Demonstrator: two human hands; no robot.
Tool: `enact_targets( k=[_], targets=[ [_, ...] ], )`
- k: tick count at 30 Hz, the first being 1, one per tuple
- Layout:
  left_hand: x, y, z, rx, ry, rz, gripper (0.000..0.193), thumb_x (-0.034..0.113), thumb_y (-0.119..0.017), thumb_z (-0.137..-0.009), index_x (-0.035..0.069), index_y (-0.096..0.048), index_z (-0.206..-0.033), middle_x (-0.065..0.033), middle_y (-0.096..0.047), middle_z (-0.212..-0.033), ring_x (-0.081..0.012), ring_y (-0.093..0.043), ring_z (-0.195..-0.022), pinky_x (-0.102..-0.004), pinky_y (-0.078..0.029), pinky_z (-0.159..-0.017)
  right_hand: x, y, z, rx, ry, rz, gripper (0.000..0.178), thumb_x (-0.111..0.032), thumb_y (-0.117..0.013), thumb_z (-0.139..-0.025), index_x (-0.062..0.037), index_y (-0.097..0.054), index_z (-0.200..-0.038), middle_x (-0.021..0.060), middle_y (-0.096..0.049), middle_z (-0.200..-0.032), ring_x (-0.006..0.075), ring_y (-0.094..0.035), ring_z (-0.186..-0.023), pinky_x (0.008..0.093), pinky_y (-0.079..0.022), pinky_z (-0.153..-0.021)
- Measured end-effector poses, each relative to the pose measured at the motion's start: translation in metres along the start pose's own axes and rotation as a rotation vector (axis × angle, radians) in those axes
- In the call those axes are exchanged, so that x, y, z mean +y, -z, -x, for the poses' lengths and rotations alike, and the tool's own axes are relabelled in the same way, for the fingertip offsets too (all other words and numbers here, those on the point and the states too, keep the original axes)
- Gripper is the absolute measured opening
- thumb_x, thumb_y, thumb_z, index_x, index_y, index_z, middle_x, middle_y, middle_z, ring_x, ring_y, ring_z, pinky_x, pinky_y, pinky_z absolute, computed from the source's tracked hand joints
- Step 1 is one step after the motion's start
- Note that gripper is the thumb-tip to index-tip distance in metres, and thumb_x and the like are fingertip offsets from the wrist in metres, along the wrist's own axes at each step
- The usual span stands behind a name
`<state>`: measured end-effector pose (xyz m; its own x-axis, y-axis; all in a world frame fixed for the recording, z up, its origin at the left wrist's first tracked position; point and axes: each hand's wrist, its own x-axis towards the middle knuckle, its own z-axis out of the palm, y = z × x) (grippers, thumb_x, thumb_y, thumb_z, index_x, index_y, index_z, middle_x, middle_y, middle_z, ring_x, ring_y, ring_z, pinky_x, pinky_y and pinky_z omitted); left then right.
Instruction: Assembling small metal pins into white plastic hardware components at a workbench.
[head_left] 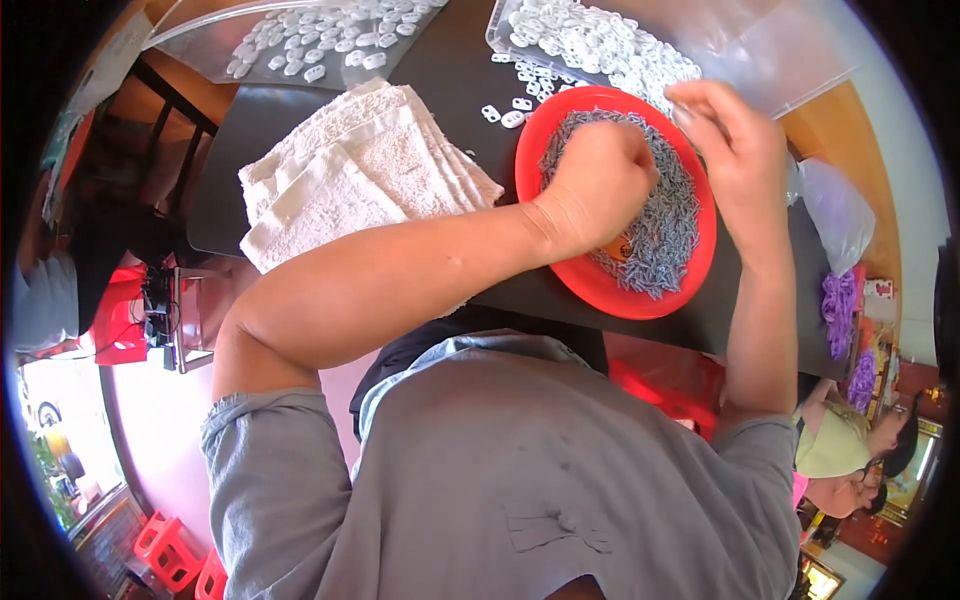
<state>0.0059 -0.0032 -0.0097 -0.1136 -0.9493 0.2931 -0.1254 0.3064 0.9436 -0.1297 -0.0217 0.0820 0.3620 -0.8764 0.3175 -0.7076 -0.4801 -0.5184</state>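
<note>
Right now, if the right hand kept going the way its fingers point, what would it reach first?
The right hand points up-left from the red plate's far rim, so it would probably first meet the white plastic pieces heaped beyond; depth is hard to judge.

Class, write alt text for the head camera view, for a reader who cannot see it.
A person's left hand, fist-like, rests in a red plate heaped with small grey pieces, while the right hand reaches to the plate's far rim by a pile of small white rings. Folded white towels lie to the left on the dark table.
</note>
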Motion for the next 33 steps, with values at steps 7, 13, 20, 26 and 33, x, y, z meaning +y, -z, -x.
enact_targets(
  k=[7,13,20,26,33],
  targets=[
    [0.003,-0.011,0.010,-0.311,-0.245,-0.120,0.005,0.003,-0.061,-0.076,-0.002,-0.062,-0.076,-0.0191,-0.063,-0.076,-0.0347,-0.063,-0.076,-0.0415,-0.050,-0.071,-0.019,-0.075,-0.074,-0.398,0.447,0.266,0.012,-0.010,-0.066,-0.073,-0.0027,-0.066,-0.082,0.0114,-0.064,-0.073,0.0281,-0.063,-0.070,0.0381,-0.048,-0.066],
    [0.004,-0.010,0.009,-0.336,-0.225,-0.133,0.006,0.003,-0.059,-0.076,-0.002,-0.062,-0.077,-0.0202,-0.064,-0.079,-0.0387,-0.062,-0.080,-0.0459,-0.049,-0.071,-0.034,-0.091,-0.090,-0.616,0.466,0.468,0.009,-0.010,-0.069,-0.066,-0.0046,-0.064,-0.072,0.0126,-0.064,-0.070,0.0328,-0.064,-0.072,0.0433,-0.049,-0.065],
    [0.001,-0.011,0.008,-0.301,-0.228,-0.160,0.012,0.003,-0.056,-0.076,-0.002,-0.065,-0.082,-0.0220,-0.064,-0.081,-0.0396,-0.062,-0.081,-0.0471,-0.049,-0.073,-0.028,-0.101,-0.090,-0.550,0.500,0.447,0.014,-0.011,-0.070,-0.070,-0.0020,-0.061,-0.075,0.0105,-0.061,-0.069,0.0265,-0.060,-0.066,0.0390,-0.045,-0.062],
    [0.012,0.004,-0.004,-0.237,0.188,0.222,0.011,0.007,-0.064,-0.080,-0.003,-0.064,-0.086,-0.0104,-0.059,-0.064,-0.0227,-0.062,-0.059,-0.0334,-0.049,-0.049,0.011,-0.024,-0.084,-0.256,0.003,-0.289,0.008,-0.008,-0.067,-0.082,-0.0037,-0.064,-0.087,-0.0006,-0.060,-0.072,0.0062,-0.055,-0.067,0.0212,-0.040,-0.057],
    [0.021,0.022,-0.019,0.127,0.359,0.771,0.010,0.003,-0.064,-0.083,-0.004,-0.059,-0.086,-0.0099,-0.060,-0.072,-0.0174,-0.059,-0.057,-0.0297,-0.047,-0.048,0.018,0.020,-0.006,-0.024,-0.218,-0.418,0.012,-0.007,-0.066,-0.085,-0.0038,-0.065,-0.096,0.0005,-0.065,-0.081,0.0060,-0.057,-0.069,0.0186,-0.039,-0.059]
  ],
)
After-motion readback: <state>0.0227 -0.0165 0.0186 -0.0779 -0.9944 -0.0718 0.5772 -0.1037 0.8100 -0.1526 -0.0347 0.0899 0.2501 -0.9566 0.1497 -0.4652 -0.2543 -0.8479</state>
